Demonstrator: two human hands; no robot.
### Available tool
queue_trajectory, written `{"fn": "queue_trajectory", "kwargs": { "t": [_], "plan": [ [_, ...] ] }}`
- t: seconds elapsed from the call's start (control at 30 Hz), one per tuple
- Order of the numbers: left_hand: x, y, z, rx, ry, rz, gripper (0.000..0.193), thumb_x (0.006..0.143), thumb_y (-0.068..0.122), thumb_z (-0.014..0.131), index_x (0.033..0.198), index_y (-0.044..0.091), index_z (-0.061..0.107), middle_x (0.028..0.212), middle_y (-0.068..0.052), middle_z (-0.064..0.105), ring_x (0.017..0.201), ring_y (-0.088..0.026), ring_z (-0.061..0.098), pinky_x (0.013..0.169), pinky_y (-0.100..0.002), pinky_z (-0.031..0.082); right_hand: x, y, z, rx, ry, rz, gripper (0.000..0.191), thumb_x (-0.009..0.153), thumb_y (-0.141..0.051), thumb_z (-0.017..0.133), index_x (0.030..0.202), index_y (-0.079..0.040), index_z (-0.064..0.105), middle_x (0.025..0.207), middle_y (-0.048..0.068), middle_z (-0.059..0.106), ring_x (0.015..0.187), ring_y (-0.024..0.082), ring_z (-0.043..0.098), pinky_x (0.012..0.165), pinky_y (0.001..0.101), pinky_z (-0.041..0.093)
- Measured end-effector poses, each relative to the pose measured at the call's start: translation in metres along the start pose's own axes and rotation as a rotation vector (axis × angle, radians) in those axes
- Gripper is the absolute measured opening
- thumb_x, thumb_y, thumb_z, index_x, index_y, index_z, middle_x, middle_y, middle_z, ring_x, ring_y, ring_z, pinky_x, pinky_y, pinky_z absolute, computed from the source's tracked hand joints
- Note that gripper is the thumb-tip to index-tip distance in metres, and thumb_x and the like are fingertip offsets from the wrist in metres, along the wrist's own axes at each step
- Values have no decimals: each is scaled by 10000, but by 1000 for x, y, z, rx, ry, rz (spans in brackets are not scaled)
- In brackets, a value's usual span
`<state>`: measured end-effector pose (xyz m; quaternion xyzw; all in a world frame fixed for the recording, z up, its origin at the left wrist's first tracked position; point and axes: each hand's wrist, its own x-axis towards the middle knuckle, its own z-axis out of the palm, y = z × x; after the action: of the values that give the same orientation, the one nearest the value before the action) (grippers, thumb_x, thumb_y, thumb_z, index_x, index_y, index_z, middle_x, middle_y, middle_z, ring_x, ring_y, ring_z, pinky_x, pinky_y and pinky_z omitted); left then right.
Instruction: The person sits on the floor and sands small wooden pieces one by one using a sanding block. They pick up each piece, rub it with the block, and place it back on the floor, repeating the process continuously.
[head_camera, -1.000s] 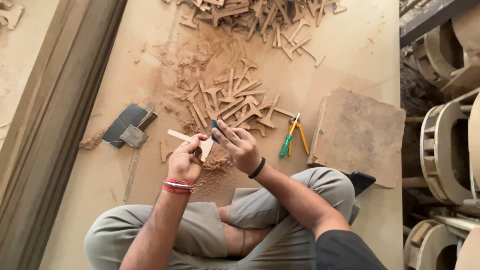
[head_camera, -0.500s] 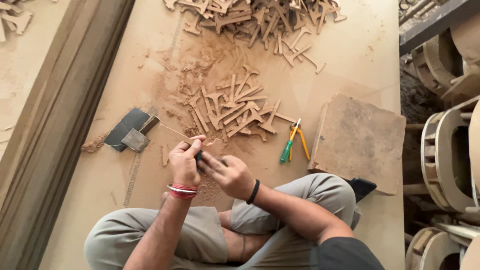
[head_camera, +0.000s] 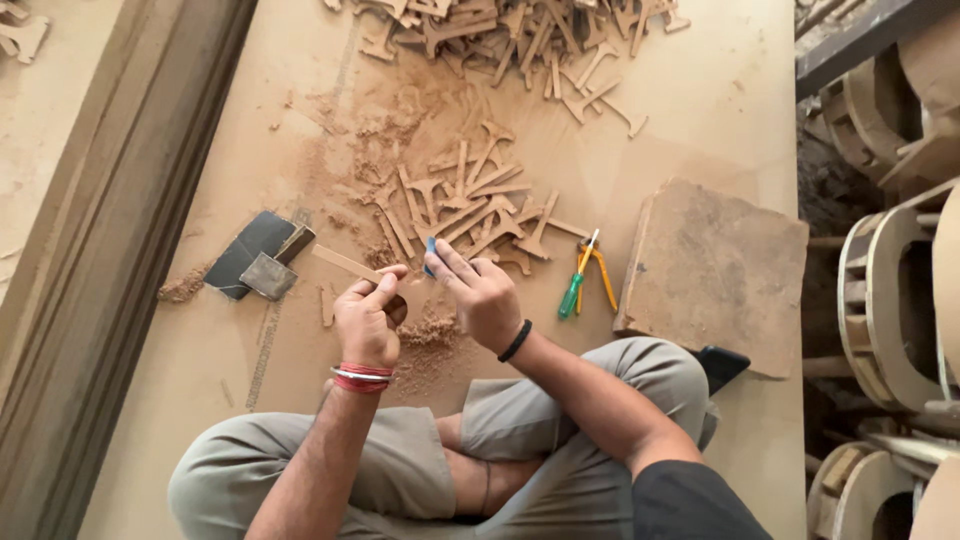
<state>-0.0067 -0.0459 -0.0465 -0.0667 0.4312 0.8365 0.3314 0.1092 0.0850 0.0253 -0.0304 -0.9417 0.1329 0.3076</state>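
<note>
We record a pale tan floor board (head_camera: 700, 90) dusted with orange-brown sawdust (head_camera: 430, 335). The cut wooden pieces (head_camera: 470, 205) near its middle and far edge are light brown. The strip (head_camera: 345, 263) in the left hand (head_camera: 368, 318) is plain tan; the right hand (head_camera: 480, 295) holds a small blue tool (head_camera: 430, 250). We note a red wristband (head_camera: 362, 378), a black wristband (head_camera: 515, 341), grey-green trousers (head_camera: 400, 470), a green-handled screwdriver (head_camera: 572, 293), orange-handled pliers (head_camera: 603, 278) and dark grey sanding blocks (head_camera: 258, 255).

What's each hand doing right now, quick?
Left hand: closed on a thin wooden strip.
Right hand: closed on a small blue tool, its tip near the strip.
</note>
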Motion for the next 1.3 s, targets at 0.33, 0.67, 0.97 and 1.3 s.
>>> {"fn": "queue_trajectory", "kwargs": {
  "t": [0.33,0.67,0.97,1.3],
  "plan": [
    [2,5,-5,-199,-153,-200,183,1067,117,636,1151,-32,701,874,-28,675,736,-130,637,642,-265,535,-5,-2,1,79,88,-151,348,927,-36,646,1257,-88,744,1393,92,669,941,199,683,835,349,556],
    [1,4,-7,-260,-80,-424,207,1021,162,584,1096,-11,669,972,-84,706,874,-180,695,791,-293,587,-8,11,0,55,116,-231,371,890,-43,671,1245,-95,766,1421,81,648,1074,213,678,912,367,567],
    [4,4,-12,-293,-62,-414,207,1005,147,580,1097,-3,689,932,-65,714,825,-154,684,781,-283,574,-5,7,-1,41,146,-280,360,904,-61,695,1250,-136,761,1401,45,652,982,224,626,887,364,565],
    [-23,13,17,143,8,80,187,997,83,659,1145,-5,732,867,-22,712,681,-86,599,563,-229,459,0,-6,-8,15,-5,-42,357,918,-96,666,1262,-41,745,1376,132,689,821,227,624,784,351,531]
  ]
}}
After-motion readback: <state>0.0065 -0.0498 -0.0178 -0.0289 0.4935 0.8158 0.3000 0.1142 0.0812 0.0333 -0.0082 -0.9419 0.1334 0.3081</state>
